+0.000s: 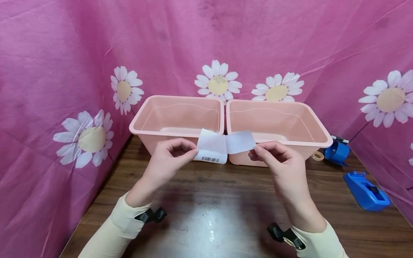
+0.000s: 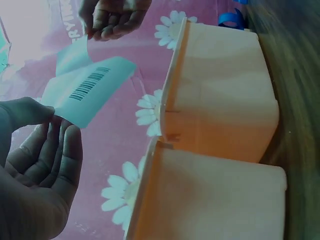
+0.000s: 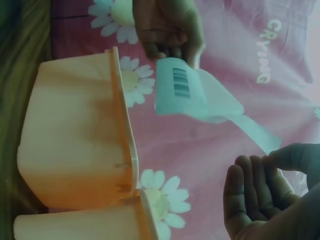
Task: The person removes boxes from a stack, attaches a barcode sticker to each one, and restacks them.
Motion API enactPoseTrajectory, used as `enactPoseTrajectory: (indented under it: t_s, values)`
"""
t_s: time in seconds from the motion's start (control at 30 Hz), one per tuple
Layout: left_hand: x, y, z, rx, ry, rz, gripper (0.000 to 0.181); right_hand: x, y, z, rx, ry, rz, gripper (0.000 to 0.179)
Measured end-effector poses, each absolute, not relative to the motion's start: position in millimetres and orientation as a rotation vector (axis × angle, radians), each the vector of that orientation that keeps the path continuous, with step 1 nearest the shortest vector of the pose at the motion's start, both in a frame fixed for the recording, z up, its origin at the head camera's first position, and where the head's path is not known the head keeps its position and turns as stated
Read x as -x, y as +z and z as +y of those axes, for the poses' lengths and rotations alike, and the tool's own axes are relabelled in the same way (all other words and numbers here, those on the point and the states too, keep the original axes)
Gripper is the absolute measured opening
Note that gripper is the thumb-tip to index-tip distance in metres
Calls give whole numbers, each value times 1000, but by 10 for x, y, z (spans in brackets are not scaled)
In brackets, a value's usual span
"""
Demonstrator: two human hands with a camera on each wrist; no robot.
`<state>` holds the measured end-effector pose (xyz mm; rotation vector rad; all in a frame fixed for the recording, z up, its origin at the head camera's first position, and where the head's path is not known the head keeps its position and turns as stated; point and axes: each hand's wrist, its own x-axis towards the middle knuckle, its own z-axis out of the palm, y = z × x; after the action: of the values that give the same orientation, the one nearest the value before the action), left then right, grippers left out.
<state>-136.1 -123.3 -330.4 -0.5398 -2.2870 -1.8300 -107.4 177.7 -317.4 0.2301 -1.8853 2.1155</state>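
A white barcode label (image 1: 211, 141), its printed lower edge curled, hangs in front of the two pink bins. My left hand (image 1: 166, 159) pinches its left edge between thumb and fingers. From the label's other side a blank white paper strip (image 1: 241, 142) runs out to the right, and my right hand (image 1: 288, 172) pinches its far end. The left wrist view shows the barcode (image 2: 90, 83) side of the label bent over, with the strip standing up behind it. In the right wrist view, the label (image 3: 172, 102) and strip (image 3: 255, 132) appear joined where they meet.
The left pink bin (image 1: 187, 105) and right pink bin (image 1: 267, 113) stand side by side on a wooden table (image 1: 200, 200). At right lie a blue tape dispenser (image 1: 366, 191), a blue round object (image 1: 337, 152) and a tan ring (image 1: 317, 156). A pink flowered cloth (image 1: 174, 43) hangs behind.
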Motion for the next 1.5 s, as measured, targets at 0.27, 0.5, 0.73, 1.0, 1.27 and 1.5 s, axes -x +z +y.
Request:
enactPoseTrajectory:
  t_s: [0.27,0.5,0.73,1.0,1.27,1.5]
  values:
    - [1349,-3413,-1345,495,-1862,-2352,9,1075,-3236,2000,-250,2272,-1796,16]
    - [1329,-3552,-1330,414,-2008,-2405,15,1040,-3319,2190,-188,2272,-1821,13]
    - [1273,-3899,-1154,196,-2341,-2519,22,994,-3379,2378,-138,2234,-1881,11]
    - [1101,-4302,-989,10,-2569,-2608,21,946,-3532,2494,-84,2159,-1988,10]
    - [1011,-4450,-1001,-52,-2564,-2653,21,915,-3691,2554,-7,2123,-2075,10]
    - [983,-4457,-1041,-86,-2586,-2654,24,888,-3737,2554,16,2088,-2131,8]
